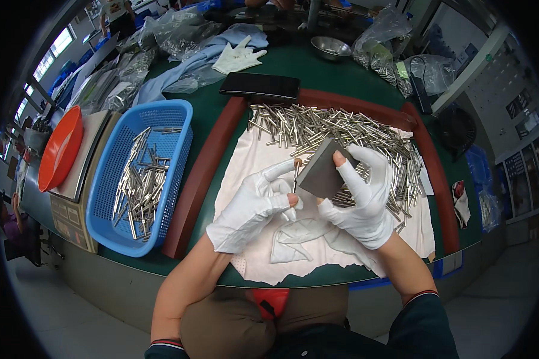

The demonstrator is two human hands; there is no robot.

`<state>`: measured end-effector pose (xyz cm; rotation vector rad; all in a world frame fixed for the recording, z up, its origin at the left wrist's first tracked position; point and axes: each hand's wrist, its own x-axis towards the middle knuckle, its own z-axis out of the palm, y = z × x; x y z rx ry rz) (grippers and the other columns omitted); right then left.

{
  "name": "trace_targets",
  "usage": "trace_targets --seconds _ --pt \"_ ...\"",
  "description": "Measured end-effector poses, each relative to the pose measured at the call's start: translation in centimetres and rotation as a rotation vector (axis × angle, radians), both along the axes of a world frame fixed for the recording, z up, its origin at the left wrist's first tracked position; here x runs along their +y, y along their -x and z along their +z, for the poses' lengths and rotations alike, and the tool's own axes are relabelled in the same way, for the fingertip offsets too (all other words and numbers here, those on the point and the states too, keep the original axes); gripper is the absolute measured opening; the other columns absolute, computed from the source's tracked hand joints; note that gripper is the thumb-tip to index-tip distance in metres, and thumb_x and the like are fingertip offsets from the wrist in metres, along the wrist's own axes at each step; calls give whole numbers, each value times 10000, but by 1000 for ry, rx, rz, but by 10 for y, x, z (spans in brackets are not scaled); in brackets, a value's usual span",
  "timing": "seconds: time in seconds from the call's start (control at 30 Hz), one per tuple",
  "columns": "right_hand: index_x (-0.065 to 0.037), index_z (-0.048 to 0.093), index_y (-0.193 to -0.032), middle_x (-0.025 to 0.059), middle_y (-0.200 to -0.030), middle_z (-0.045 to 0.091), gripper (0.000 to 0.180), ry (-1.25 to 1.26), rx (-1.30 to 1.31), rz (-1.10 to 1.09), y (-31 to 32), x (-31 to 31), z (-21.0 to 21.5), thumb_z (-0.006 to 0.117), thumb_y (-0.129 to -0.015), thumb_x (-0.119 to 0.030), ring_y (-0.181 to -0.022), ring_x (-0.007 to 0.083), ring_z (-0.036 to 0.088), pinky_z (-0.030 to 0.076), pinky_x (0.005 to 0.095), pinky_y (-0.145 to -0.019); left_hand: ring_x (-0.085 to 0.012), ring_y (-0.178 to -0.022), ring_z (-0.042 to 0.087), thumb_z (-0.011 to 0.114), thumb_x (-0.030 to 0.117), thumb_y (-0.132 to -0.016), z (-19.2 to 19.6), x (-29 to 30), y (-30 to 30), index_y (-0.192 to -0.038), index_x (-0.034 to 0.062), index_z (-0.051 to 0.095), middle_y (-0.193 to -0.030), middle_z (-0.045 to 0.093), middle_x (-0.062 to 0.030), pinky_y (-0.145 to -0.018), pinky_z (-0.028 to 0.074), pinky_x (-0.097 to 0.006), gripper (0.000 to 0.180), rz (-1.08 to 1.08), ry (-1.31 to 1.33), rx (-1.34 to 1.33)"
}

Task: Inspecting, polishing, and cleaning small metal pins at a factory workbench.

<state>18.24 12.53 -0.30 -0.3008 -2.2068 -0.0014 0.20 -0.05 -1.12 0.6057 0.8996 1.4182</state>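
Nearest the body, a crumpled white cloth (pixel 288 244) lay on a pale pink sheet (pixel 259 258), which was spread over the green tabletop (pixel 293 67). Above the sheet were both hands, in white gloves that left thumb and index fingertips bare.

Left hand (pixel 248 203): thumb and index finger narrowed, pinching one slim metal rod (pixel 295 178) that stood nearly upright between the tips. The remaining fingers were curled behind it. Rod position: just beside the left edge of the grey block; contact between the two could not be told.

Right hand (pixel 365 194): holding the flat dark grey block (pixel 324 175), tilted, thumb pressed on its upper face and a fingertip showing at its lower edge. The other fingers were partly hidden.

Behind and to the right of the block, a loose pile of metal rods (pixel 308 127) covered the far part of the sheet. A reddish-brown frame (pixel 206 173) bordered it on left, far and right sides. Left of the frame: a blue basket (pixel 161 112) containing more rods (pixel 141 191), then a scale (pixel 72 218) with an orange-red tray (pixel 61 149).

Farther out, a black flat device (pixel 260 87) rested on the frame's far left corner; beyond it lay an unworn white glove (pixel 239 57) and a metal bowl (pixel 331 46).
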Motion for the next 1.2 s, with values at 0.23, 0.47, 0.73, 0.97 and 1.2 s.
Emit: trace_targets --seconds 0.23,0.47,0.73,0.97,1.2 --pt "-110 570 -1306 137 -1192 523 774 -85 8 31 7 -5 -1 756 -567 -245 -997 324 532 431 456 -802 -103 -644 643 711 23 -852 0 -1 -5 -1475 -47 326 -805 657 -46 -562 493 -202 736 4 60 180" --pt "-92 593 -1285 137 -1177 525 756 -62 -33 -27 -2 6 -2 752 -560 -236 -1021 316 527 414 447 -840 -109 -729 644 714 -14 -826 6 -2 1 -1461 5 401 -833 604 -40 -632 501 -202 708 97 -16 111" --pt "-86 593 -1291 135 -1168 533 777 232 11 84 -3 4 4 770 -544 -201 -994 293 533 420 424 -849 -77 -678 617 653 -45 -848 8 -2 -2 -1466 35 412 -807 567 -11 -613 506 -212 667 61 -39 379" --pt "-93 596 -1274 122 -1171 537 766 109 -66 82 -2 4 12 773 -538 -213 -1012 297 531 412 423 -860 -106 -671 630 623 -63 -848 3 0 -2 -1465 12 398 -813 588 -48 -607 511 -217 661 3 -12 368" --pt "-86 606 -1245 128 -1153 542 738 133 -91 32 -6 12 14 761 -533 -206 -999 303 538 411 428 -865 -70 -677 631 711 20 -845 -2 -1 6 -1482 34 375 -820 596 7 -574 470 -183 720 79 -52 230"
